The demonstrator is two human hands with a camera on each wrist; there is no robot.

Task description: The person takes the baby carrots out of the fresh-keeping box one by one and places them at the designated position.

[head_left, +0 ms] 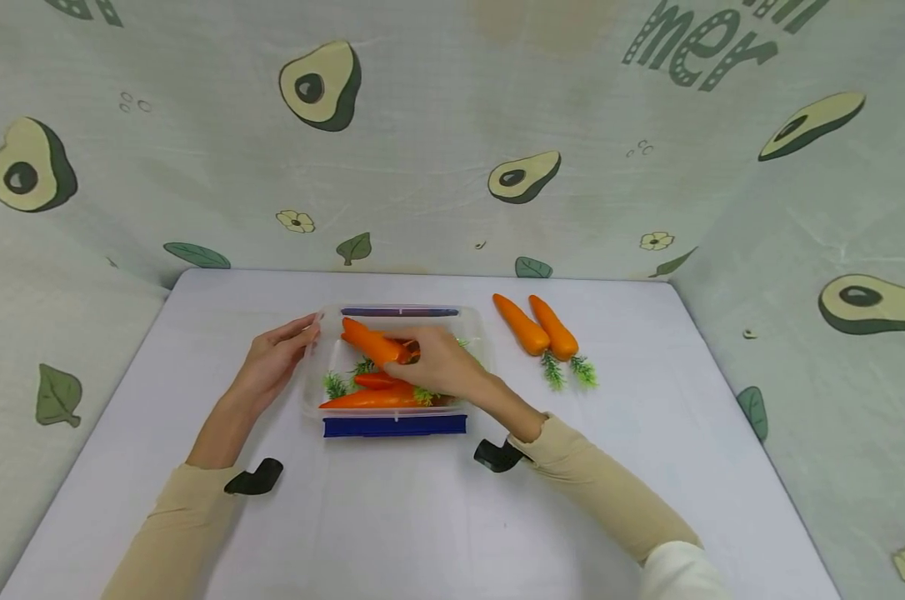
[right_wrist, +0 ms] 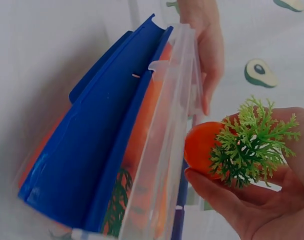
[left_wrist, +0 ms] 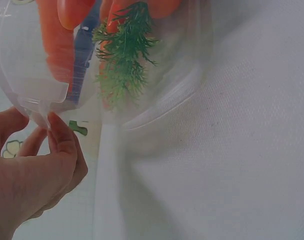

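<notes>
A clear plastic food container [head_left: 312,390] with blue latch flaps sits on the table, several orange toy carrots [head_left: 373,400] with green leafy tops lying in it. At its left end, my left hand [head_left: 272,362] pinches the rim between thumb and fingers, as the left wrist view shows. My right hand [head_left: 452,362] is over the container and grips another toy carrot [head_left: 366,337] near its leafy end, its tip pointing to the far left. In the right wrist view the green sprig [right_wrist: 252,142] of that carrot sticks out between thumb and fingers.
Two more toy carrots [head_left: 523,327] lie side by side on the white table [head_left: 392,517], right of the container. One blue flap [head_left: 395,426] hangs along the near side, another [head_left: 400,312] along the far side. Avocado-print cloth [head_left: 422,167] surrounds the table at the back and sides.
</notes>
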